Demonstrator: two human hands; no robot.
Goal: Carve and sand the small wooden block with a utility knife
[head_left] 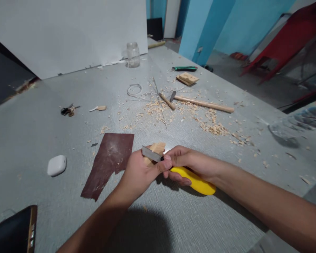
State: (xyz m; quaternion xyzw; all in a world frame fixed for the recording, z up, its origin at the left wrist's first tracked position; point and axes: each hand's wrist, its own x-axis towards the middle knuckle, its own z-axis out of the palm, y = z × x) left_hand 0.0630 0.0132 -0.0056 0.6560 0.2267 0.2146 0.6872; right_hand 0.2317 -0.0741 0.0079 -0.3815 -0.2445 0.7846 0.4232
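Note:
My right hand [180, 163] is closed around a yellow-handled utility knife [193, 180], its blade out and pointing left. My left hand [144, 168] grips a small piece of carved wood [158, 148], and its thumb reaches over to the knife near my right fingertips. The blade lies across the wood; whether it is cutting in cannot be made out. Part of the wood is hidden behind the blade and my fingers. A brown sheet of sandpaper [112, 158] lies flat just left of my left hand.
Beyond my hands lie wood shavings [213, 126], a hammer [202, 103], a wire coil [134, 90], a carved wood block [187, 78] and a green-black cutter [184, 69]. A glass jar [133, 55] stands by the white board. Left are a white earbud case [57, 165] and a phone [12, 230]; right, a plastic bottle [297, 123].

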